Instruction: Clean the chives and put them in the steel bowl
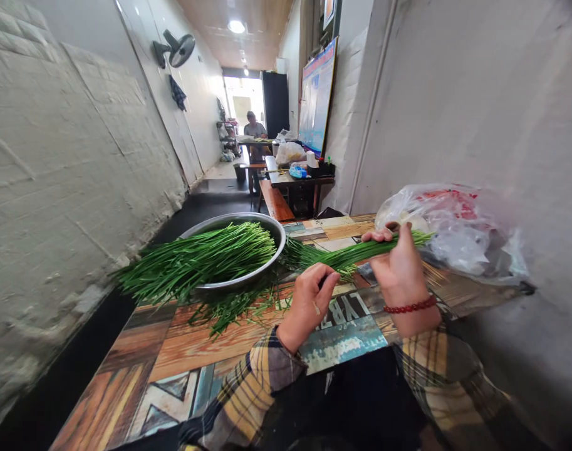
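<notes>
My right hand [399, 266], with a red bead bracelet at the wrist, is closed around a bunch of green chives [349, 254]. Their pale cut ends stick out to the right past my thumb, and the leaves trail left over the table. Just in front of my body, my left hand [311, 299] is curled with thumb and fingers together, below the bunch and apart from it. Whatever it may pinch is hidden. To the left, a metal basin [280, 241] holds a large pile of chives [220, 254], with leaves hanging over its rim. Loose chive scraps [239, 307] lie beside the basin.
The patterned wooden table [140, 357] stretches before me. A clear plastic bag [478, 244] sits at its right, by the wall, near thin sticks [433, 274]. Farther back are another table [280, 178], a bench [275, 200] and a seated person [255, 128]. A fan [180, 50] hangs on the left wall.
</notes>
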`<act>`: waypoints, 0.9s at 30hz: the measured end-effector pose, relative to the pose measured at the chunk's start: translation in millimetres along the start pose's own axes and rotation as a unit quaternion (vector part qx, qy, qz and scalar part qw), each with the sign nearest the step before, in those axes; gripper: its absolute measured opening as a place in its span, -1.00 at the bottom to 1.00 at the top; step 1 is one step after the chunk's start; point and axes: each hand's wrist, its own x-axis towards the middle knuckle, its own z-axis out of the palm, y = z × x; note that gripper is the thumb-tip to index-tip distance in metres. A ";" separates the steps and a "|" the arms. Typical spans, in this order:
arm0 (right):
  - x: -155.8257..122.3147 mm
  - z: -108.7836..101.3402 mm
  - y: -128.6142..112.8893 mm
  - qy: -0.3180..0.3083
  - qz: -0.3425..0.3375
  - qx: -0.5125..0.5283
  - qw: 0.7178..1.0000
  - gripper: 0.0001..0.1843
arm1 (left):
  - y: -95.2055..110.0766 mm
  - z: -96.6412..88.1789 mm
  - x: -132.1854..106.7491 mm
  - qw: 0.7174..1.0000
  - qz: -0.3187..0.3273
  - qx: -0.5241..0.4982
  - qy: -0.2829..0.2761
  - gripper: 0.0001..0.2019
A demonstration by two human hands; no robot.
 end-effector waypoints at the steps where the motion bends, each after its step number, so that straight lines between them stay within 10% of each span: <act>1: -0.3 -0.6 0.3 0.000 0.002 0.002 1.000 -0.64 | -1.9 0.9 -0.4 1.000 0.000 0.005 0.001 -0.71; 27: 4.4 -20.1 0.5 0.016 0.001 -0.002 1.000 -0.65 | -17.0 19.4 -1.2 0.997 0.000 0.069 -0.028 -0.78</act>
